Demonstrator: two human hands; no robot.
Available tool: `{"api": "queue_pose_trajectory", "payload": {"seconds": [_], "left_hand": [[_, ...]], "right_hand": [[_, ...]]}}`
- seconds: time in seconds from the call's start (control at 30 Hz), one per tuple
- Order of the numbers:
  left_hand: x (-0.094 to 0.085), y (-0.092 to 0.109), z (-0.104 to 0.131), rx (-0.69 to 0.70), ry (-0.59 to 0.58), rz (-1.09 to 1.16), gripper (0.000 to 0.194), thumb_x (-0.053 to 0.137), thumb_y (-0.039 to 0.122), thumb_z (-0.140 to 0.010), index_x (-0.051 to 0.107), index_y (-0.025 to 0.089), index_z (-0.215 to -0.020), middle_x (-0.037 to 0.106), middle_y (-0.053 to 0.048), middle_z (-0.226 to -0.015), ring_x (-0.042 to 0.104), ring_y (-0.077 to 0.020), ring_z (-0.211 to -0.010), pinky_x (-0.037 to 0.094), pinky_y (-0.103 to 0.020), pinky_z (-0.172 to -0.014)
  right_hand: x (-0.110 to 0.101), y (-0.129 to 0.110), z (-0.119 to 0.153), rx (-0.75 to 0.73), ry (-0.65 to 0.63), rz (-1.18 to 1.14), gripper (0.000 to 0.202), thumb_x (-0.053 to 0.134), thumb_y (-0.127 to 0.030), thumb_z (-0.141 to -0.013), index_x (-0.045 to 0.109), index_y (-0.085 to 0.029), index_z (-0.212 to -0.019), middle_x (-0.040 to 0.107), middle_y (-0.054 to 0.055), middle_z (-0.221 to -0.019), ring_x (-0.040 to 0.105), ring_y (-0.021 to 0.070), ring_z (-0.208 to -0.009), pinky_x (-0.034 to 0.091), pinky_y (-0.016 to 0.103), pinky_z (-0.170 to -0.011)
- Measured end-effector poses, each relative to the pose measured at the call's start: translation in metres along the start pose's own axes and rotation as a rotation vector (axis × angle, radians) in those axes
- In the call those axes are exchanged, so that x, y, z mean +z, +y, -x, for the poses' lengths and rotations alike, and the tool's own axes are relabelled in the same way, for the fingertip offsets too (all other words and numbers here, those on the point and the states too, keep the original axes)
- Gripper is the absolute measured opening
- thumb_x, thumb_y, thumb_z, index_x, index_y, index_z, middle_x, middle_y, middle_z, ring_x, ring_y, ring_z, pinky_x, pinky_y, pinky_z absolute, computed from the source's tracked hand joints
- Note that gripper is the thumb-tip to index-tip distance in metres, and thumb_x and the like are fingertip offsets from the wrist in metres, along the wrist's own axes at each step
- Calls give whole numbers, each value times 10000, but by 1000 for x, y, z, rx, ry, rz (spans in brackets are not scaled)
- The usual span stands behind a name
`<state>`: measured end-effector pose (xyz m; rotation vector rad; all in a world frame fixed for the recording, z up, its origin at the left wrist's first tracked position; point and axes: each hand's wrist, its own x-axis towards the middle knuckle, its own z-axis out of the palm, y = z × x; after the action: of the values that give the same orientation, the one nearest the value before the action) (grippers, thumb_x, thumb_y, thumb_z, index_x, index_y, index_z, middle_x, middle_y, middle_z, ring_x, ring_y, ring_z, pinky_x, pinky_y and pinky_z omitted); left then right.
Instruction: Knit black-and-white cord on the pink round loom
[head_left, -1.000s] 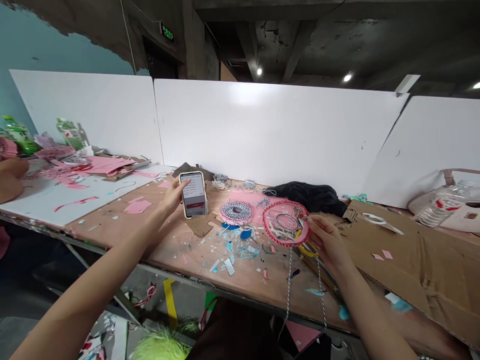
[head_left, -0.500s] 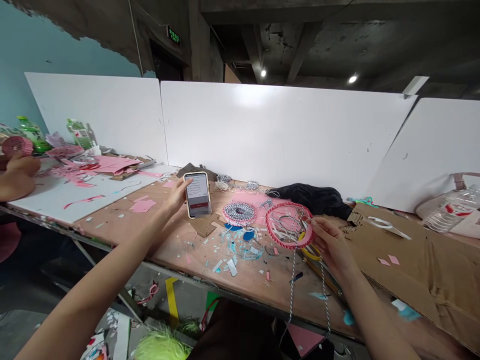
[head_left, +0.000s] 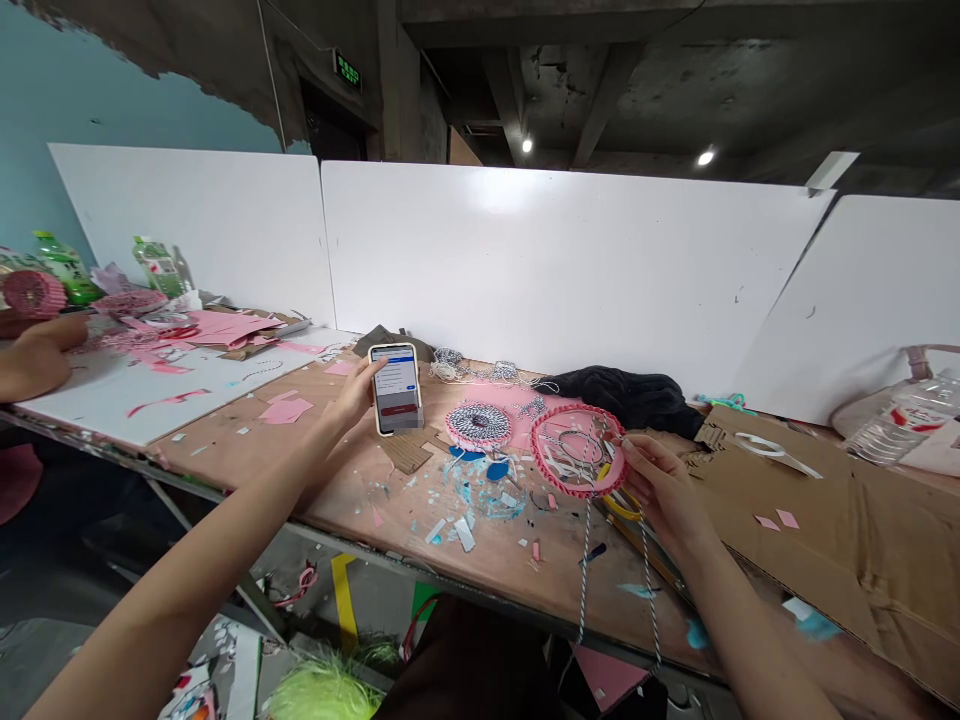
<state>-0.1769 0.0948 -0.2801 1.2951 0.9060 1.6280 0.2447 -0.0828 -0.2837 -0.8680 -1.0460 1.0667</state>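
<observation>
My left hand (head_left: 358, 392) grips a smartphone (head_left: 394, 390) in a pale case, held upright with its lit screen toward me and my thumb over the screen. A pink ring (head_left: 541, 470) wrapped in cord, with a smaller ring and threads inside it, is pinched at its right rim by the fingers of my right hand (head_left: 654, 482). A black-and-white twisted cord (head_left: 584, 575) hangs from the ring in two strands past the table's front edge. Left of the ring lies a round black-and-white woven disc (head_left: 478, 427) with a pink rim.
Paper scraps and blue paint stains cover the brown table (head_left: 337, 500). Cardboard (head_left: 810, 510) with a tape roll (head_left: 759, 445) lies right, black cloth (head_left: 630, 392) behind. White panels (head_left: 562, 270) stand at the back. Another person's hand (head_left: 45, 350) is at far left, near pink paper (head_left: 232, 330).
The phone's screen now shows a blue highlighted line near the top. The other person's hand at far left has shifted slightly. My hands have hardly moved.
</observation>
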Motion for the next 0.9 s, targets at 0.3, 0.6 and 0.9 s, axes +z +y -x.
{"api": "queue_pose_trajectory", "payload": {"seconds": [0.3,0.6,0.9], "left_hand": [[11,0,22,27,-19,-72,798,877,198,-552,497,245,-1252,726,-62,-1037,690,-282,-969,578,-411,-809],[13,-13,14,-8,15,-23,780,892,178,-539,490,257,-1203,700,-42,-1013,696,-197,-786,593,-339,-690],[13,-14,8,-140,3,69,532,806,366,-684,555,234,-1134,708,-56,-982,694,-202,-757,587,-346,-658]], "right_hand": [[2,-1,-1,-15,9,12,334,891,-439,-657,739,-196,-829,329,-74,-531,201,32,-452,185,142,-391],[3,-3,1,-25,19,32,320,869,-427,-673,722,-193,-836,355,-66,-551,207,46,-452,184,175,-391],[4,-4,1,-25,28,28,334,879,-439,-657,730,-198,-834,377,-62,-564,212,40,-451,176,172,-389]]}}
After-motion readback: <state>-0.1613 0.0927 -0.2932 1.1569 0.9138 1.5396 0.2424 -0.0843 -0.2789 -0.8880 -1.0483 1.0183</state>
